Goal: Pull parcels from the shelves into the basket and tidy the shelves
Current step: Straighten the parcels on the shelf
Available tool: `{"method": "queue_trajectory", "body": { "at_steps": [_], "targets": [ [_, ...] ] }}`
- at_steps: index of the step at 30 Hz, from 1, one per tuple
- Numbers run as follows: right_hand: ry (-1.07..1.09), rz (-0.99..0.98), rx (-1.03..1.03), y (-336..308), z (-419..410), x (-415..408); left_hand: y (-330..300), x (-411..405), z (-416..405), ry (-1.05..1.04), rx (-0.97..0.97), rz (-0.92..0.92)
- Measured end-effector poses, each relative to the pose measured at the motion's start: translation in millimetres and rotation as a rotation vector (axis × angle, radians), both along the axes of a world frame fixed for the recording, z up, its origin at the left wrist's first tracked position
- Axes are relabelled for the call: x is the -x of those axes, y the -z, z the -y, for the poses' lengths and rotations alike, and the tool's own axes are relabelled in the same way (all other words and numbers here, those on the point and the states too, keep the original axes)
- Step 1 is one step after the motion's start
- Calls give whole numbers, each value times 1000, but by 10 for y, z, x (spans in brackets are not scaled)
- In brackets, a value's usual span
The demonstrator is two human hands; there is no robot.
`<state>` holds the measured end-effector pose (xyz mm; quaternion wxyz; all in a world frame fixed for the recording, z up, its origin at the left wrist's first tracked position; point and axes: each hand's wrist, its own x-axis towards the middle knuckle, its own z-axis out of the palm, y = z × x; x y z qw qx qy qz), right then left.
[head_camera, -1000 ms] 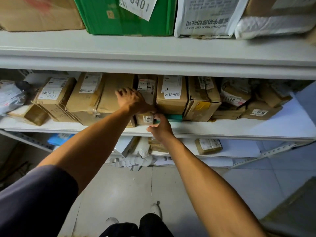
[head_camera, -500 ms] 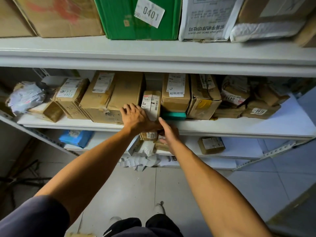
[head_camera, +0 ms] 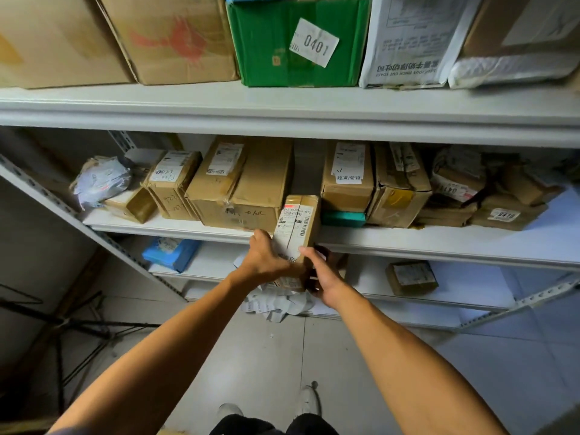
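Two hands clamp one narrow parcel [head_camera: 295,237]: left hand [head_camera: 266,259] at its 9 o'clock, right hand [head_camera: 324,274] at 4 o'clock, clear of the middle shelf [head_camera: 408,243]. Taped cardboard, likely stiff and light; grip the long sides.

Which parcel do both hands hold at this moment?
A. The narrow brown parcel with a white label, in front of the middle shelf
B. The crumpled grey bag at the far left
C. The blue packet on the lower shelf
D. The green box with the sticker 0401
A: the left hand and the right hand grip the narrow brown parcel from both sides, in front of the middle shelf edge.
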<state>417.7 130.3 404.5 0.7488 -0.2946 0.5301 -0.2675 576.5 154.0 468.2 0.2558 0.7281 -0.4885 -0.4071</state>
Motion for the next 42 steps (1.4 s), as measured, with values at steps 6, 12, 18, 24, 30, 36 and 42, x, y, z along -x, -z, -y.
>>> {"method": "queue_trajectory", "body": {
  "at_steps": [6,12,18,24,30,36,42],
  "targets": [
    [-1,21,17,120,-325,205,60,-163,-163,81,-219,-431],
    [41,-10,97,37,-627,606,111,44,-131,153,-272,-570],
    [215,-23,75,-95,-1064,1064,42,537,-58,446,-355,-679],
    [441,-68,112,-546,-1460,1733,-257,1394,11,697,-361,-687],
    [701,-116,116,-1045,-2017,2433,-738,2413,-144,972,-379,-685],
    [876,-164,146,-1181,-2548,3008,-951,3322,-369,1227,-397,-631],
    [977,-267,184,-1440,-3130,3350,-1024,4096,-707,1407,-440,-606]
  ]
}}
